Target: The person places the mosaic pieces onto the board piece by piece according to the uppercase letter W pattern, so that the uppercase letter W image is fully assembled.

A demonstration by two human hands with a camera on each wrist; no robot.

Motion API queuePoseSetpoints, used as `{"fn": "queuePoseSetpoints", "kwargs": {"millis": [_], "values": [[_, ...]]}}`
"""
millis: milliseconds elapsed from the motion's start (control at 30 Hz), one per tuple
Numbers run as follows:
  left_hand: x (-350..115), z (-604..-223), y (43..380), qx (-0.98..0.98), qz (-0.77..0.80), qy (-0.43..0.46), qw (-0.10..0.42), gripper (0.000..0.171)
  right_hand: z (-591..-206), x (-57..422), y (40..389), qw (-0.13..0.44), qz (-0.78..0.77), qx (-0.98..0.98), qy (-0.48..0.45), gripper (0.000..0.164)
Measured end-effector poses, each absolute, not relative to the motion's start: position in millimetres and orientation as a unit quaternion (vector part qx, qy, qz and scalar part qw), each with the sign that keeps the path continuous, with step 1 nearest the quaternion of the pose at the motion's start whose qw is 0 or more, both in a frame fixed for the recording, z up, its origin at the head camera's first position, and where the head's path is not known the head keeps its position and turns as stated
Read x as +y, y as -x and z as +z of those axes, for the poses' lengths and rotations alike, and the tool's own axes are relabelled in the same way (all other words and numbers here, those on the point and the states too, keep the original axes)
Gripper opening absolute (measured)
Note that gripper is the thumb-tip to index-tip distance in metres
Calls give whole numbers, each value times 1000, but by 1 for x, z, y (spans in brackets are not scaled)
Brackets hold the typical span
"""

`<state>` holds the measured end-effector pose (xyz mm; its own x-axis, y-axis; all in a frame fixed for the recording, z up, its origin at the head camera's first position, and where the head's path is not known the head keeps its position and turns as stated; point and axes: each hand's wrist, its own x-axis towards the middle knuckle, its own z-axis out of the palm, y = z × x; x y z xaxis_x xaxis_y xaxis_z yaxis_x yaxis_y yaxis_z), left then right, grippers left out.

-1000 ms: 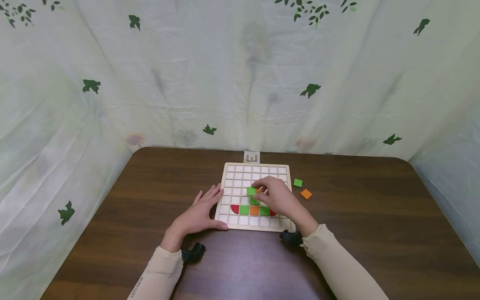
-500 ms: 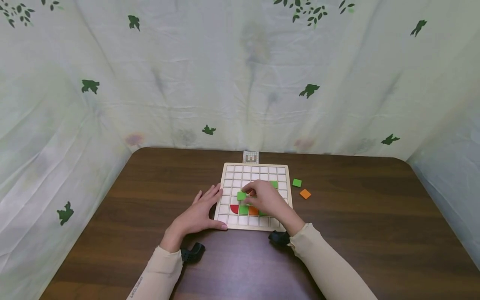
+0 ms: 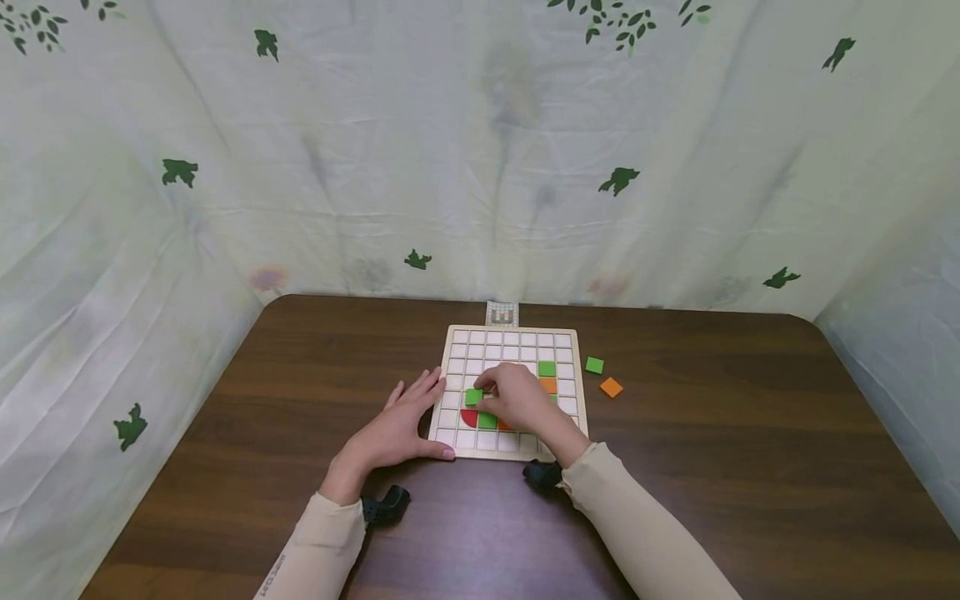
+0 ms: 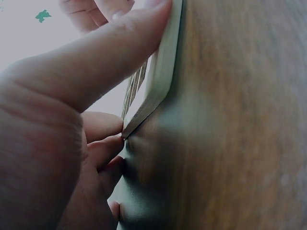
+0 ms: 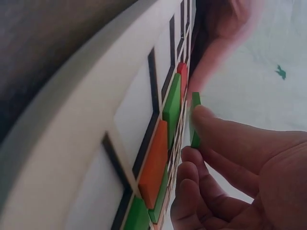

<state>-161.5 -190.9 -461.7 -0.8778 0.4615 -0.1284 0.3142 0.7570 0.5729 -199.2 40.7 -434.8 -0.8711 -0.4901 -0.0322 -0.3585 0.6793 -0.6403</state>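
Observation:
A pale wooden grid board (image 3: 461, 337) lies on the table. My right hand (image 3: 520, 398) pinches a green square tile (image 3: 473, 397) between thumb and fingertips over the board's left part. The right wrist view shows this tile on edge, apart from the board. Below it sit a red quarter-round tile (image 3: 468, 417) and another green tile (image 3: 487, 420); an orange tile (image 5: 154, 165) follows in that row. On the right, a green tile (image 3: 547, 367) sits above an orange one (image 3: 548, 385). My left hand (image 3: 393, 427) rests against the board's left edge, thumb at its front corner. My right hand hides the middle cells.
Loose on the table right of the board are a green tile (image 3: 594, 365) and an orange tile (image 3: 611, 387). Behind the board lies a small printed pattern card (image 3: 502, 314). A leaf-patterned cloth (image 3: 480, 150) hangs behind the brown table (image 3: 720, 417).
My right hand has moved left and slightly nearer with the green tile, from mid-board to above the red quarter-round tile. The right-hand tiles came into sight. My left hand stays put.

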Motion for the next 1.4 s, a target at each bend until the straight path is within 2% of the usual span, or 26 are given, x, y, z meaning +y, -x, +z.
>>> {"fn": "queuePoseSetpoints", "kwargs": {"millis": [300, 967, 1400], "values": [[-191, -462, 161, 928, 280, -210, 131, 115, -438, 35, 202, 114, -304, 920, 221, 25], [-191, -461, 161, 926, 283, -215, 128, 114, -440, 30, 203, 102, -293, 922, 231, 28], [-189, -460, 161, 928, 278, -208, 133, 115, -428, 53, 199, 86, -348, 906, 225, 29]]}}
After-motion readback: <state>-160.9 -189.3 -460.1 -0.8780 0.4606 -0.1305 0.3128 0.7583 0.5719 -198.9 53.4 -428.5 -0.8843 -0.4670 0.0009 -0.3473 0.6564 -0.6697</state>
